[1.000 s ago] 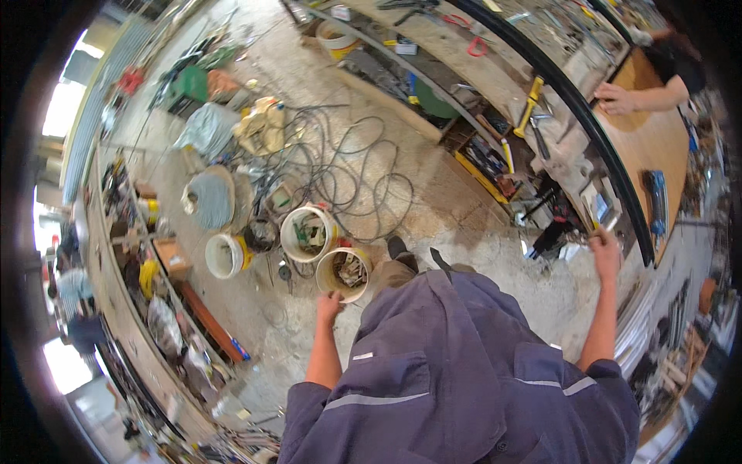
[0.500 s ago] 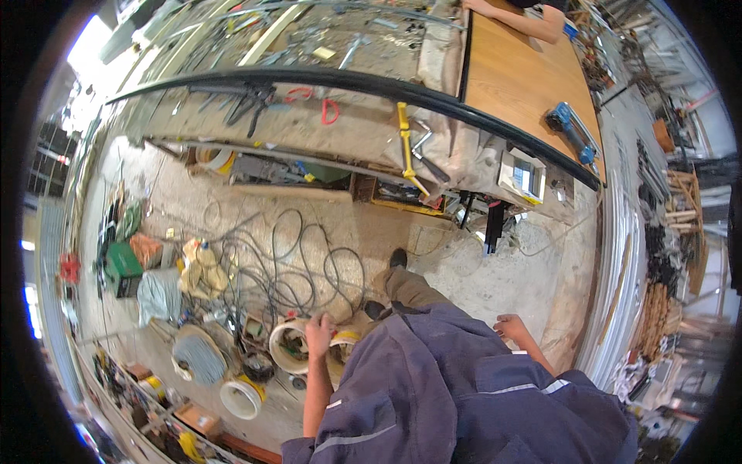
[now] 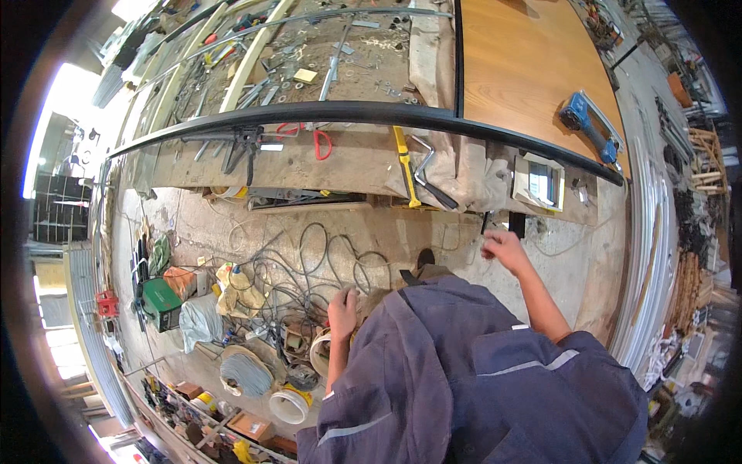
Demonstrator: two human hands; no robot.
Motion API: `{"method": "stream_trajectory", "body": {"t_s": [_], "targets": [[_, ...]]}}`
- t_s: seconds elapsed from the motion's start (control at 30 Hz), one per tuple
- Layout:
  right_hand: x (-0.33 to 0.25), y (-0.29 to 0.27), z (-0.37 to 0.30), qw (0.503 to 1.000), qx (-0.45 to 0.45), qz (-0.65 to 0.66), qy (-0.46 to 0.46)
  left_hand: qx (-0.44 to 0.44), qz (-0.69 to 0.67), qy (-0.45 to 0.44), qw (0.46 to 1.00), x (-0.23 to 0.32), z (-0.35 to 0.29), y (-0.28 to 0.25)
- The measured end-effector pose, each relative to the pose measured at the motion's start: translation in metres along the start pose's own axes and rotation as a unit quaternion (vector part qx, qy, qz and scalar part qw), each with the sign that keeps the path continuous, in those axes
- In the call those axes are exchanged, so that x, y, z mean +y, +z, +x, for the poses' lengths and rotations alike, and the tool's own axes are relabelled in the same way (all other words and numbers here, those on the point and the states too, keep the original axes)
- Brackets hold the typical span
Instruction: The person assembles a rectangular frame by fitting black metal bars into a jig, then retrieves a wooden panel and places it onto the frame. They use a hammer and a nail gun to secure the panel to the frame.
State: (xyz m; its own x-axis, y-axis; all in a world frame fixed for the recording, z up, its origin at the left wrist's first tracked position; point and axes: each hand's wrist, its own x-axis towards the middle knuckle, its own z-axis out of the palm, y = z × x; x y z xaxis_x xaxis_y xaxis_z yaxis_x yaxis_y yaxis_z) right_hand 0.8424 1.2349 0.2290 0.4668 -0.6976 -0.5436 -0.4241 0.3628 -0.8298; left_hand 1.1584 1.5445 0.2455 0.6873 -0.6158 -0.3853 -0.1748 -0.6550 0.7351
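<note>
My left hand (image 3: 342,311) hangs beside my jacket, its fingers curled in, and nothing shows in it. My right hand (image 3: 504,249) reaches forward with bent fingers, just short of the bench's near edge; I see nothing in it. Nearest to it is an open carton (image 3: 550,207) with a white and blue thing inside. On the bench edge ahead lie a yellow-handled tool (image 3: 403,158) and a bent metal crank with a dark grip (image 3: 423,172). A long black profile (image 3: 325,113) runs across the bench, along the near side of a wood-coloured panel (image 3: 518,69).
A blue and black power tool (image 3: 591,131) lies on the panel. Offcuts and small hardware litter the bench, with a red handle (image 3: 322,145) near the profile. Loose black cable (image 3: 328,246), a white bucket (image 3: 289,405) and a green case (image 3: 161,304) are on the floor left.
I have come closer to the bench. My right hand has risen and swung forward. The other person's arm at the panel has almost left the view.
</note>
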Motion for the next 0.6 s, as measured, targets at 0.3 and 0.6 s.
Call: {"method": "stream_trajectory", "body": {"t_s": [0.3, 0.6], "targets": [[-0.134, 0.111, 0.065, 0.912, 0.054, -0.31, -0.263, -0.102, -0.019, 0.108, 0.989, 0.066, 0.105, 0.006], [-0.17, 0.181, 0.164, 0.869, 0.137, -0.471, -0.06, -0.177, -0.05, 0.262, 0.947, 0.209, 0.206, -0.034]]}}
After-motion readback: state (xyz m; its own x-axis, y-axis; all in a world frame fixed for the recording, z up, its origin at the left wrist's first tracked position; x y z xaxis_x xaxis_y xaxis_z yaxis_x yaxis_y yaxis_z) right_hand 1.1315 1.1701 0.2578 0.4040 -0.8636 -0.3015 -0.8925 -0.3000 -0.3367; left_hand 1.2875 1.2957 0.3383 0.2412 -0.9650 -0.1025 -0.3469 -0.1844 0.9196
